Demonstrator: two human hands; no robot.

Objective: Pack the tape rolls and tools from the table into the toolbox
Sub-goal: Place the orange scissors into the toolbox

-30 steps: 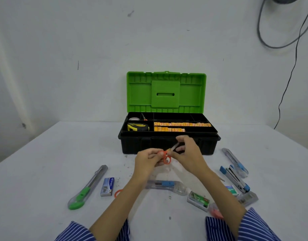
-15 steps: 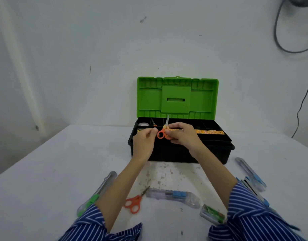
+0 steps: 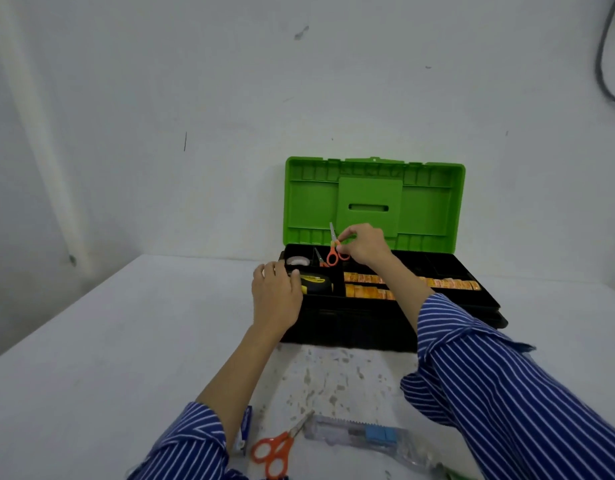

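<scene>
While pinching small orange scissors [image 3: 334, 251] by the handles, blade tip up, right hand [image 3: 363, 245] over the back left of the toolbox [image 3: 385, 320], fingers curled round the loops. Just above a rear compartment, next to a second pair of orange scissors [image 3: 320, 259] already lying there. Left hand [image 3: 276, 294] on the front left corner of the box, fingers bent over the rim and close together, touching the yellow and black tape measure [image 3: 316, 284] in its front compartment; whether gripping it or only resting, cannot tell. Behind that, a clear tape roll [image 3: 298, 261] in the back left compartment. Along the middle and right of the tray, rows of orange tape rolls [image 3: 368, 289]. Green lid [image 3: 373, 202] upright against the wall. On the white table [image 3: 108, 341], near the bottom edge: a third pair of orange scissors [image 3: 276, 452] lying flat, blades toward the box, just beside a clear utility knife [image 3: 365, 434] with a blue slider. Beside the left sleeve [image 3: 191, 441], a small blue and white box [image 3: 244, 427], mostly hidden. Blue striped sleeves on both arms.
</scene>
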